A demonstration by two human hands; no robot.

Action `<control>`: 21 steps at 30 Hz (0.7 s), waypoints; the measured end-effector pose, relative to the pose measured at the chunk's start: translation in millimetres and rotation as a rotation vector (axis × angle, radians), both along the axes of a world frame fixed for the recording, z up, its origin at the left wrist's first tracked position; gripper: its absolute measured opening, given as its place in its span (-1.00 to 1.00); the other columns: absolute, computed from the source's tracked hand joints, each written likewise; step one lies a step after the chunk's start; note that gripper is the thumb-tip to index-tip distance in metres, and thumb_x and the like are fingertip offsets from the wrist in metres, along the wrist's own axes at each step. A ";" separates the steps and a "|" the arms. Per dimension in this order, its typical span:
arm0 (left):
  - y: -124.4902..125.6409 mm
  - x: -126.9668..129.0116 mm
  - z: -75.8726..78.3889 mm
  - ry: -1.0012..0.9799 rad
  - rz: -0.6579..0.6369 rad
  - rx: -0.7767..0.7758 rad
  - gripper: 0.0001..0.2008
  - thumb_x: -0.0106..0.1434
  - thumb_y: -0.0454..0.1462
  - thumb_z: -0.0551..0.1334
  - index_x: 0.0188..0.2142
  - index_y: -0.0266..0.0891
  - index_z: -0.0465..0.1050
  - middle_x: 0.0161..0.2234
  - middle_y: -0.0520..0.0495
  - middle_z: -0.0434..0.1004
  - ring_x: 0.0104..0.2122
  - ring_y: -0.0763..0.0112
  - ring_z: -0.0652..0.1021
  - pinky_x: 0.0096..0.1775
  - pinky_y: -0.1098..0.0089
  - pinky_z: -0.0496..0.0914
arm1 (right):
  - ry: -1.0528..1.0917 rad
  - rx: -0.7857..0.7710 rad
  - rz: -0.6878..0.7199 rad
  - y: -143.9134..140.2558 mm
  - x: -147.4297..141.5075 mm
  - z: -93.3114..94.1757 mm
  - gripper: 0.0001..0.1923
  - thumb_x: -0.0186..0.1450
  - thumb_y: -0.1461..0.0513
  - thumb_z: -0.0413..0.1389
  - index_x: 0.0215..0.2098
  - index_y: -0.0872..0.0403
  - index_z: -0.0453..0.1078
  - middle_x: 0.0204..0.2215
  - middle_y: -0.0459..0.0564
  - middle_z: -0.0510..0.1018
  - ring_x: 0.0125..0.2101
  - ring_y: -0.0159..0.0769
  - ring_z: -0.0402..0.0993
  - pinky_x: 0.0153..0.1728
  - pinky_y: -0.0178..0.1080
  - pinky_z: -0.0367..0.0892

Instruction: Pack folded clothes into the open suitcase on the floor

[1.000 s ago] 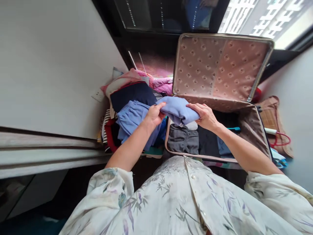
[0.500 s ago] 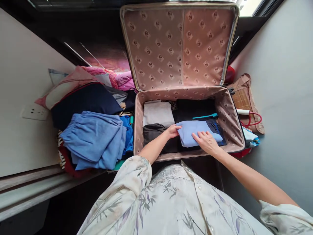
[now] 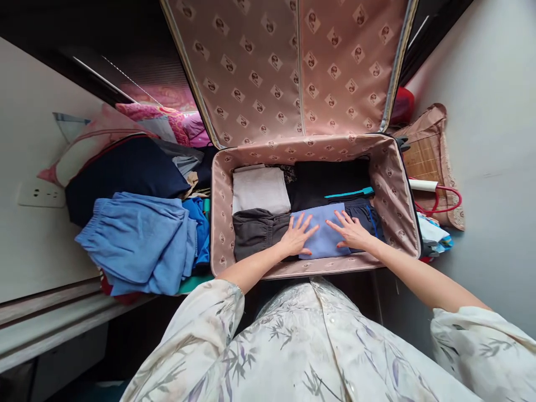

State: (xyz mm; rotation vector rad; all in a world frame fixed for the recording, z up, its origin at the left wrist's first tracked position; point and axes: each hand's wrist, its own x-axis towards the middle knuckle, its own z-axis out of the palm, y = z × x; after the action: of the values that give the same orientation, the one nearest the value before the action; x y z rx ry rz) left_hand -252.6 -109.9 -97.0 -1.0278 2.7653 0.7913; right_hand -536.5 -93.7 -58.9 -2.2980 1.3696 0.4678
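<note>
An open suitcase (image 3: 234,156) with patterned pink lining lies before me, its lid (image 3: 268,72) raised at the back. Folded light-blue cloth (image 3: 323,237) rests in its front middle. Spread fingers of my left hand (image 3: 298,237) press on the cloth's left side. My right hand (image 3: 350,231) lies flat on its right side, fingers also apart. To the left are dark grey folded clothing (image 3: 255,231) and a light grey folded piece (image 3: 259,190). Black clothing (image 3: 318,176) with a teal strip fills the back, and navy clothing (image 3: 364,218) sits at the right.
Left of the suitcase, blue elastic-waist clothing (image 3: 138,240) tops a pile beside a dark navy item (image 3: 125,176). On the right are a brown woven mat (image 3: 422,162) and a red looped cord (image 3: 454,198). Walls stand on both sides.
The light-blue cloth has gone from being held slightly tilted to lying flat, a little further left. My left hand has let go of its edge, and both hands now press on top.
</note>
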 end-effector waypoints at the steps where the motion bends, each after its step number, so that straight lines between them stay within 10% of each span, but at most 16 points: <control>1: 2.1 0.9 -8.4 -0.004 -0.087 0.010 0.06 0.09 0.07 0.49 0.47 -0.01 0.05 0.52 -0.33 -0.30 0.46 -0.34 -0.24 0.29 -0.43 -0.27 | 0.014 0.003 0.023 1.0 -1.5 -8.1 0.10 0.17 0.02 0.37 0.52 -0.22 -0.11 0.53 0.20 -0.30 0.44 0.43 -0.20 0.20 0.39 0.14; 6: 9.4 -8.1 -46.9 -0.020 -0.080 0.047 -0.03 0.13 0.07 0.45 0.44 -0.02 0.14 0.51 -0.38 -0.25 0.45 -0.41 -0.17 0.25 -0.49 -0.26 | 0.123 0.026 0.060 5.0 10.7 -52.7 0.35 -0.03 0.03 0.49 0.54 -0.10 -0.15 0.51 0.36 -0.35 0.43 0.53 -0.28 0.25 0.40 0.04; 11: 9.6 -18.8 -45.5 -0.025 -0.077 0.079 -0.11 0.16 0.00 0.42 0.42 -0.07 0.19 0.51 -0.38 -0.21 0.45 -0.43 -0.14 0.25 -0.48 -0.19 | 0.135 -0.048 0.063 10.1 9.8 -78.5 0.46 -0.06 0.07 0.48 0.55 -0.11 -0.36 0.50 0.42 -0.43 0.43 0.59 -0.33 0.15 0.37 0.21; 16: 2.5 -18.3 -1.2 -0.071 -0.053 0.148 -0.28 0.20 0.00 0.37 0.28 -0.25 0.41 0.44 -0.43 0.04 0.42 -0.44 -0.01 0.25 -0.46 -0.07 | 0.248 -0.071 0.113 6.4 7.8 -85.6 0.36 -0.01 0.05 0.41 0.55 -0.09 -0.31 0.49 0.47 -0.22 0.42 0.56 -0.22 0.10 0.38 0.23; 21: 19.6 46.7 81.7 0.277 0.370 0.081 -0.46 0.35 -0.06 0.26 0.24 -0.25 0.41 0.31 -0.38 0.30 0.28 -0.02 0.37 0.22 -0.06 0.33 | 0.372 -0.104 0.201 -6.3 30.9 -53.3 0.01 0.06 0.25 0.32 0.45 -0.03 0.14 0.29 0.49 0.31 0.26 0.40 0.26 0.05 0.27 0.26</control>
State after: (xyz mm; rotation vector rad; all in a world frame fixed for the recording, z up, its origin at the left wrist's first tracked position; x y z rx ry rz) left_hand -205.9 -90.4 -15.2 -1.5472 2.7631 1.1627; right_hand -505.6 -100.0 -112.1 -2.5386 1.3555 0.9487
